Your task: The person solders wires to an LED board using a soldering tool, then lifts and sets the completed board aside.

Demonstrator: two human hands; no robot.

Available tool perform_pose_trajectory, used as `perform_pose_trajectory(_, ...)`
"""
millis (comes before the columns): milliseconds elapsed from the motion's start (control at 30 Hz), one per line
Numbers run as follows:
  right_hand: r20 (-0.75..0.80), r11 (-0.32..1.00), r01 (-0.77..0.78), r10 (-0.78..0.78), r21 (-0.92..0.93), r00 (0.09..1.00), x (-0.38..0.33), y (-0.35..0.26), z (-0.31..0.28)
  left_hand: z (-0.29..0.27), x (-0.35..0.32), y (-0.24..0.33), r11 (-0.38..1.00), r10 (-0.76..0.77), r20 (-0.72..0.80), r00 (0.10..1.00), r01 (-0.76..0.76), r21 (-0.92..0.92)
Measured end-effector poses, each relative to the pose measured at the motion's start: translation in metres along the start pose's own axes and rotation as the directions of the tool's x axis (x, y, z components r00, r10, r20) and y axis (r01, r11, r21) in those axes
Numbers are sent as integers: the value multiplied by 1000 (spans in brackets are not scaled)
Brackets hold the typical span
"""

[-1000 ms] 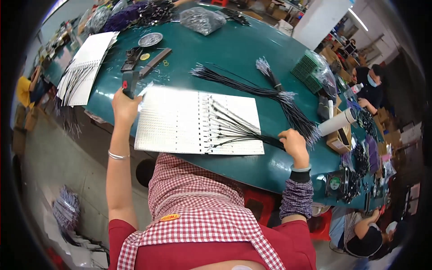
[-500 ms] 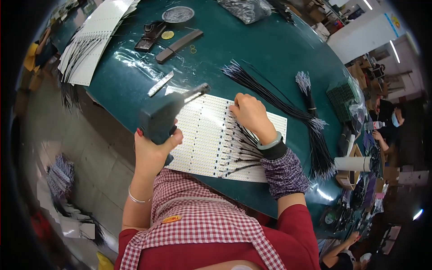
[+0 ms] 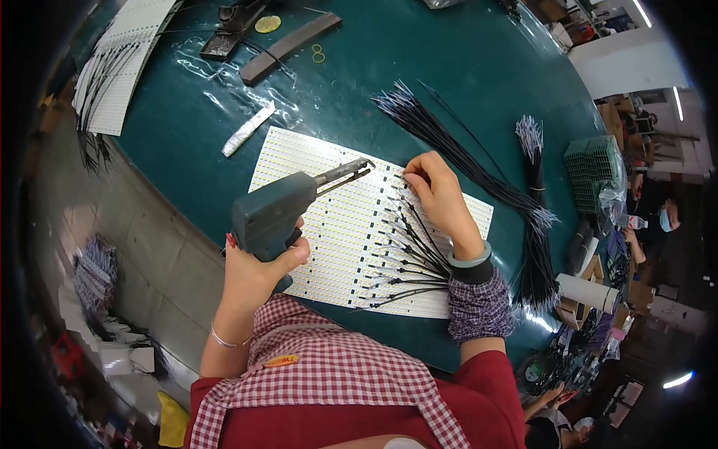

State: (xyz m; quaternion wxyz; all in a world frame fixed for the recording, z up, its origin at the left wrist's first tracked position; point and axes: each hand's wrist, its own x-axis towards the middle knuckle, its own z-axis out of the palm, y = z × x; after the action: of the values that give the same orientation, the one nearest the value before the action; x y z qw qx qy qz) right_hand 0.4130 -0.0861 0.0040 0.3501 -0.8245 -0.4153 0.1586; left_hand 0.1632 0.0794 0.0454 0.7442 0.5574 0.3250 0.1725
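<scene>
Green table [image 3: 464,82] w/ LED panel [image 3: 344,224], wire bundles [image 3: 456,150].

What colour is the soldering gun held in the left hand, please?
Dark grey-green, seen in the head view: soldering gun in left hand.

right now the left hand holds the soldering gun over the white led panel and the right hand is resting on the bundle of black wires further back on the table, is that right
Not quite. The left hand does hold the soldering gun over the white LED panel, but the head view shows the right hand on the panel itself, fingertips pinching at a wire end by the gun's tip. The bundle of black wires lies untouched beyond it.
</scene>
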Motion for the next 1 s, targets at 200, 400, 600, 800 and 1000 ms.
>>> perform_pose_trajectory(200, -9, 998, -18, 17, -68, 1000, -2, -6, -1, 7, 6, 1, 997, -40, 64, 997, 36, 64)
perform_pose_trajectory(400, -16, 988, -130, 132, 78, 991, -4, -8, 5, 13, 9, -1, 995, -64, 27, 998, 62, 72)
perform_pose_trajectory(600, -72, 997, -63, 65, 34, 995, -6, -9, 3, 12, 12, -2, 995, -79, 59, 995, 75, 65)
perform_pose_trajectory(800, -80, 950, -217, 240, 224, 968, -4, -8, 4, 14, 13, -1, 995, -81, 61, 995, 78, 61)
perform_pose_trajectory(1000, -116, 991, -55, 70, 124, 991, -2, -15, 13, 18, 11, -2, 986, -134, 31, 990, 130, 102)
